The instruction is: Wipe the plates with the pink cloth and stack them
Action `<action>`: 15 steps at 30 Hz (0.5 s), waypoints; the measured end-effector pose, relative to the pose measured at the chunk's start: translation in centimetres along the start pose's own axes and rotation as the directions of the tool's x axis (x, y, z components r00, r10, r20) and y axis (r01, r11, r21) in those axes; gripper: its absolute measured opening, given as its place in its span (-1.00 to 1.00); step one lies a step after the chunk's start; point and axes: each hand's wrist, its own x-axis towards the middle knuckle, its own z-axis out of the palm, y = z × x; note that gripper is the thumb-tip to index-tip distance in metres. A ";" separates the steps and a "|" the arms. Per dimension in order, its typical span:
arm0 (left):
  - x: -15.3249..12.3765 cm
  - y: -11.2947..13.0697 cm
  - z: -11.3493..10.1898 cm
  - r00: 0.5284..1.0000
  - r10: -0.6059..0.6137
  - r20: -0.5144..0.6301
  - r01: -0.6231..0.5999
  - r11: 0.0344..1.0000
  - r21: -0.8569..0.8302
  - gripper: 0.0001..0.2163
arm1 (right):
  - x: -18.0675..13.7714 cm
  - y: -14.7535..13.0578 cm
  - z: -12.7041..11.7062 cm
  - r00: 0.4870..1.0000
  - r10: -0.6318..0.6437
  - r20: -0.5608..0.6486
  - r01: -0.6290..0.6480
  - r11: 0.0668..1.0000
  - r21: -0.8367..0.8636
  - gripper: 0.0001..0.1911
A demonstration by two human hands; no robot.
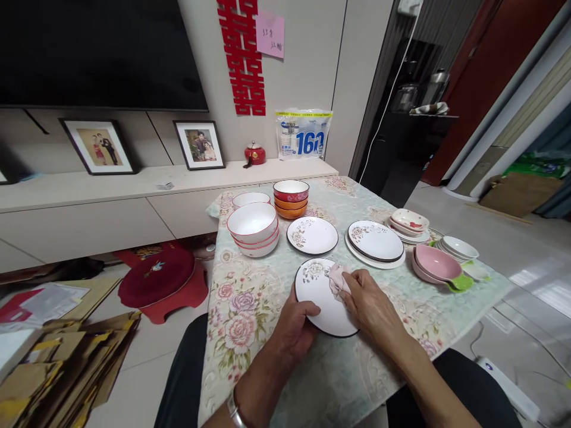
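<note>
Close to the table's (332, 380) near edge, gripping a round plate (321, 303) at its left rim with the left hand (295, 326) while pressing a pale cloth (338, 279), bunched in the right hand's (369, 300) fingers, onto its right side.

On the tablecloth (250, 362) behind the front plate (325, 304), bowl stack (253, 230) left, plate pile (375, 241) right

Soft light, warped edges, glare on floor (524, 278)

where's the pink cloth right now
In the head view, the pink cloth is right of centre, in the right hand, against the upper right of the dark-rimmed plate that the left hand holds.
</note>
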 end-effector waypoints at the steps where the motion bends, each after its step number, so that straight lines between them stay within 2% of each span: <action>1: 0.1 -0.1 -0.1 1.000 0.005 0.004 -0.005 1.000 0.003 -0.18 | 0.4 -0.3 0.4 1.000 0.003 -0.008 -0.004 0.999 -0.048 -0.71; 4: 0.2 -0.2 -0.2 1.000 0.024 0.010 -0.024 1.000 0.012 -0.14 | 2.0 -1.0 1.4 0.999 0.022 -0.032 -0.025 0.995 -0.099 -0.75; 8: 0.3 -0.2 -0.3 0.999 0.032 0.026 -0.033 0.999 0.029 -0.14 | 3.7 -2.0 1.8 0.997 -0.046 -0.060 0.050 0.996 0.080 -0.72; 10: 0.2 -0.1 -0.3 0.999 0.022 0.045 -0.024 0.999 0.046 -0.17 | 4.0 -2.6 1.5 0.990 -0.136 -0.046 0.143 0.965 0.222 -0.70; 13: 0.1 -0.1 -0.4 0.998 0.006 0.068 -0.011 0.997 0.071 -0.24 | 3.9 -3.3 0.6 0.947 -0.322 0.010 0.284 0.849 0.445 -0.72; 15: 0.1 -0.1 -0.4 0.997 -0.001 0.075 -0.005 0.997 0.076 -0.28 | 3.8 -3.2 -0.2 0.914 -0.399 0.067 0.303 0.786 0.539 -0.76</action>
